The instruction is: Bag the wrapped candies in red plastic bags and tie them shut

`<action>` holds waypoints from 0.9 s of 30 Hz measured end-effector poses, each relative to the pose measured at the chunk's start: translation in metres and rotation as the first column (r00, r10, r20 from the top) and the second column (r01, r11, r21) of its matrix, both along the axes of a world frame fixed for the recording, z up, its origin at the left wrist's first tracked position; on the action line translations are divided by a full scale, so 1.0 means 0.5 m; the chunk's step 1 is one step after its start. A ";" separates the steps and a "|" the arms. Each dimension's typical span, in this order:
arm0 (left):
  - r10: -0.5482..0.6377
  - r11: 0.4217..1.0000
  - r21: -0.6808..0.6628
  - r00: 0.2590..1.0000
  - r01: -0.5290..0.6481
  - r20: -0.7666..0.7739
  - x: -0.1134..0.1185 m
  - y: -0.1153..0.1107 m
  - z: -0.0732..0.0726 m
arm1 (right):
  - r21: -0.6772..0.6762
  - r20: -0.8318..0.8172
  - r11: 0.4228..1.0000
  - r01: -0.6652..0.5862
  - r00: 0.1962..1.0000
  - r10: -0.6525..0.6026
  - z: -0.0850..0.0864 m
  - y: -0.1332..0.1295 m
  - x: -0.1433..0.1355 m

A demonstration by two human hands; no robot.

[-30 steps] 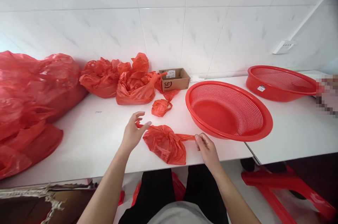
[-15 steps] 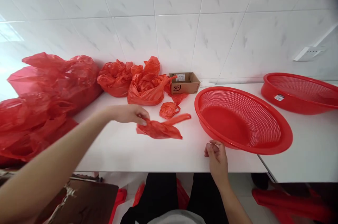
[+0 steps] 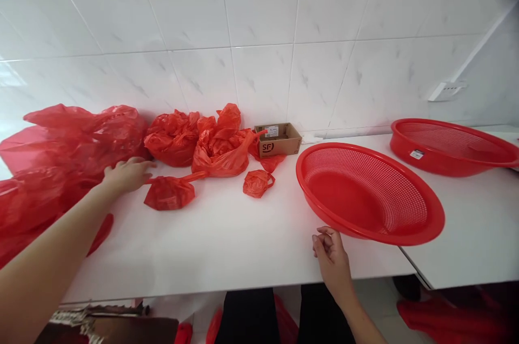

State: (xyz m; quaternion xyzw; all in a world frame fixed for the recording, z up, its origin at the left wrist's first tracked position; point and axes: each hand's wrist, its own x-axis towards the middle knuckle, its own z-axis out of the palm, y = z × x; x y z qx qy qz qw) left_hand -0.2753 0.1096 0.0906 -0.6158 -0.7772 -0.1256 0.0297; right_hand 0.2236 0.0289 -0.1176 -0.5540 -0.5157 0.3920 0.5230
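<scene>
My left hand (image 3: 128, 173) reaches over the left part of the table with fingers stretched out, holding nothing. Its fingertips are beside a small red plastic bag (image 3: 170, 193) that lies on the table with its handles toward the right and left. Large, puffed red plastic bags (image 3: 81, 138) are behind and left of that hand. My right hand (image 3: 331, 257) is near the front edge, just below the rim of a red perforated plastic basket (image 3: 348, 192). Its fingers are loosely curled in, with nothing seen in them.
Two bunched red bags (image 3: 221, 146) stand against the tiled wall, next to a small cardboard box (image 3: 279, 141). A crumpled red bag (image 3: 258, 184) lies in mid-table. A second red basket (image 3: 450, 154) is at the far right. A wall socket (image 3: 447, 91) sits above it.
My left hand has moved left and let go of the small red bag, which now lies on the table further left. My right hand stays by the basket. The view has tilted slightly up.
</scene>
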 end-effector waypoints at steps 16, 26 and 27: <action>-0.329 0.942 0.215 0.821 0.256 0.466 0.518 0.104 -0.287 | 0.027 0.102 0.996 -0.081 0.992 0.078 0.047 0.013 -0.001; -0.271 0.961 0.255 0.582 0.111 0.767 0.578 0.027 -0.336 | 0.068 0.384 0.977 0.204 0.898 -0.214 0.074 0.074 0.175; -0.269 0.962 0.250 0.564 0.112 0.781 0.580 0.025 -0.334 | 0.112 0.380 0.968 0.225 0.890 -0.251 0.070 0.079 0.186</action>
